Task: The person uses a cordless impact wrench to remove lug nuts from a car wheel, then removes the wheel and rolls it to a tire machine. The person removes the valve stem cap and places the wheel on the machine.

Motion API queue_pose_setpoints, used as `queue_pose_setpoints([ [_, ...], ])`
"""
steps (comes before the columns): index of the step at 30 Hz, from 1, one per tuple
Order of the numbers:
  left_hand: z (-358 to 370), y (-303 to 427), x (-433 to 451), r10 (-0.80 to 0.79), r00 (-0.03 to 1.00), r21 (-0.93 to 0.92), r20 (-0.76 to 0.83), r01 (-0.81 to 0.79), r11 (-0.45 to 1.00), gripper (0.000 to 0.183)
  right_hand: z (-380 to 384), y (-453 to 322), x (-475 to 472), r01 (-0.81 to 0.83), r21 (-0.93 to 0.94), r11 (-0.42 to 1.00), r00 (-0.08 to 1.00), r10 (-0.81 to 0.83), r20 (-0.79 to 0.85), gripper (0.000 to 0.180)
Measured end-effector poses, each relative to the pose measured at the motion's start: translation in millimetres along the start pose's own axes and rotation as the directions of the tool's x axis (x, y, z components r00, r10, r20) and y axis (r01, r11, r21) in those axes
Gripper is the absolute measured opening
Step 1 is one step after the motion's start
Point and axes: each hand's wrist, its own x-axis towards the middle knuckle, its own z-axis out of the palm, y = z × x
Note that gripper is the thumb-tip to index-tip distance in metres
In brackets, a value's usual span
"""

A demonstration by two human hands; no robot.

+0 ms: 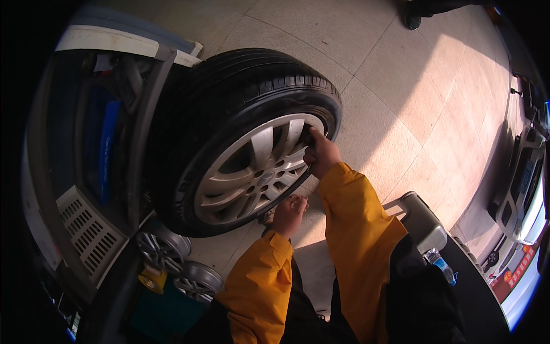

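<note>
A car wheel, with a black tyre on a silver alloy rim, stands on its edge before me, its spoked face turned towards me. At the rim's right side, my right hand has its fingers curled and one fingertip reaching to the rim's inner edge. What that hand may hold is hidden. Below it, my left hand is curled into a loose fist beside the tyre's lower edge; no object shows in it. Both arms wear yellow-orange sleeves.
Left of the wheel is a machine cabinet with a blue box and a slotted tray. Two bare alloy rims lie below. A water bottle is at right. A person's foot and parked car appear beyond.
</note>
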Motion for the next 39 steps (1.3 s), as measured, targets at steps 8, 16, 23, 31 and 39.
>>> queue_pose_setpoints([
  [8,7.7,14.4,4.4,-0.042,0.999,0.037,0.028,0.041,0.998,0.022,-18.4,-10.2,8.4,-0.308,0.166,0.937,0.917,0.246,0.314,0.024],
  [16,9.7,18.6,6.9,-0.073,0.997,-0.043,0.029,0.074,0.996,0.022,-8.5,9.1,9.0,0.185,-0.335,0.924,0.977,-0.209,-0.037,0.027],
  [23,14.6,19.8,8.5,-0.071,0.997,-0.041,0.026,0.072,0.997,0.022,-4.0,2.9,-2.7,0.080,-0.124,0.989,0.995,-0.087,-0.054,0.027],
  [31,16.8,49.6,4.4,-0.110,0.994,-0.137,-0.029,0.105,0.985,0.026,-3.5,1.4,-4.5,0.028,-0.110,0.994,0.999,-0.030,-0.015,0.026],
  [39,21.1,65.5,21.6,-0.036,0.999,-0.228,-0.015,0.032,0.973,0.027,-5.4,-8.2,-8.6,-0.010,-0.044,0.999,1.000,0.009,-0.011,0.028],
])
